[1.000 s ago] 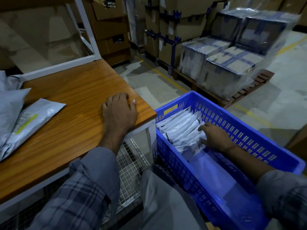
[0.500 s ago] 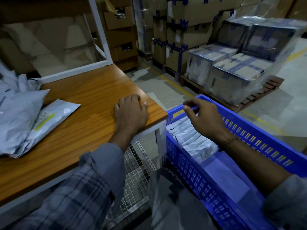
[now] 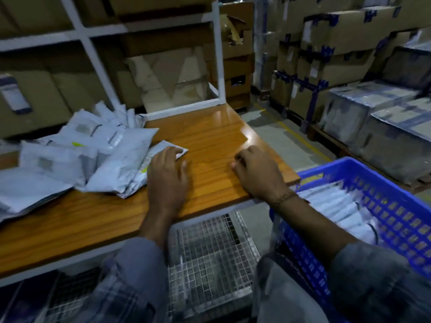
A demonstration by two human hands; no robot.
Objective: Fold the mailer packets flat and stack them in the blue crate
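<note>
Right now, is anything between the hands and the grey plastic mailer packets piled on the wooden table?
Nothing visible. The left hand already rests flat on the nearest grey mailer packet. The right hand hovers over bare wooden table, with the blue plastic crate to its right.

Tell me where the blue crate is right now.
In the head view, the blue crate sits at lower right, just off the wooden table's right edge, with flat mailer packets stacked inside.

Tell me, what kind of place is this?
Most likely a warehouse packing station: taped cardboard cartons stacked high, shrink-wrapped boxes on a pallet, a pile of mailer packets on the wooden table beside a blue crate.
</note>
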